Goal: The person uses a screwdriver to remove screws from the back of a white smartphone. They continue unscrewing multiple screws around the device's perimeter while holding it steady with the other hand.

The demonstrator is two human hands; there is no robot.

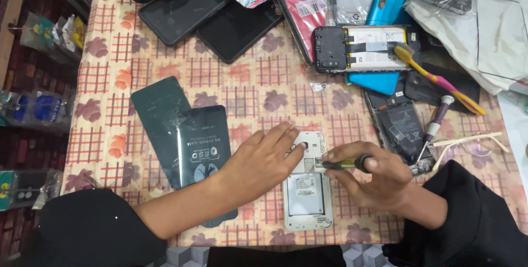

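Dark sleeves fill the bottom edge of the frame, both forearms reaching up onto the checked floral surface (231, 80). White opened phone (307, 187) lies lower centre, back cover off, long axis running top to bottom of the frame, camera end toward the top. Left hand (264, 159) lies flat, fingers spread, pressing on the phone's upper left corner; it grasps nothing. Right hand (374, 176) is clenched around a green-handled screwdriver (344, 163); the tool lies roughly across the frame, at right angles to the phone's long axis, tip pointing left and meeting the phone near its upper right edge. Phone thus sits left of the right grip and just right of the left. Second screwdriver (435, 124) and a toothbrush (434, 77) lie upper right, well apart
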